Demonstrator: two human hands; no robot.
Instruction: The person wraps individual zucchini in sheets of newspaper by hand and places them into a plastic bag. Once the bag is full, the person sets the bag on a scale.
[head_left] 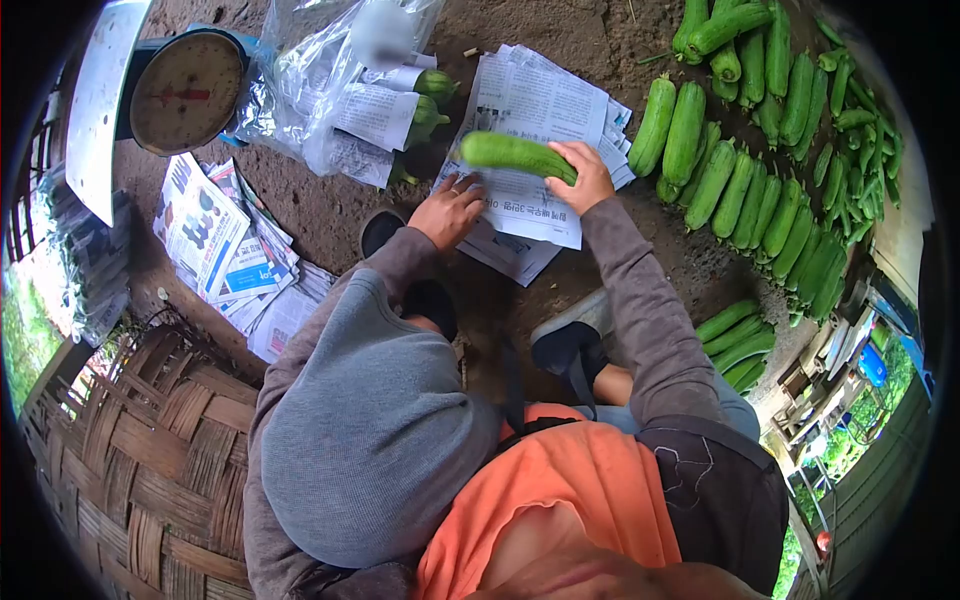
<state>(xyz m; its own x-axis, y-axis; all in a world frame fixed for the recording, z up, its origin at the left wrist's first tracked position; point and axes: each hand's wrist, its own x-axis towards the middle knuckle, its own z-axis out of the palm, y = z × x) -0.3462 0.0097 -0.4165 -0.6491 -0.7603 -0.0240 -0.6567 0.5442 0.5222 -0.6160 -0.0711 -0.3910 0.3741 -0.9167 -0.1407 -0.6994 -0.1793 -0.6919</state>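
A long green gourd (510, 152) lies over a stack of printed paper sheets (540, 100) on the ground, its rounded end to the left. My right hand (582, 175) is wrapped round the gourd's right end. At the lower left edge of the stack, my left hand (449, 210) rests on the paper with its fingers spread and holds nothing. Left of the stack, several gourds wrapped in paper (375, 117) lie partly under a clear plastic bag (310, 90), their green ends showing.
Many green gourds (735, 190) lie in rows at the right, with more (735, 340) lower down. Folded newspapers (225, 240) lie at the left. A round dial scale (187, 93) stands at the upper left. A woven basket (150, 450) fills the lower left.
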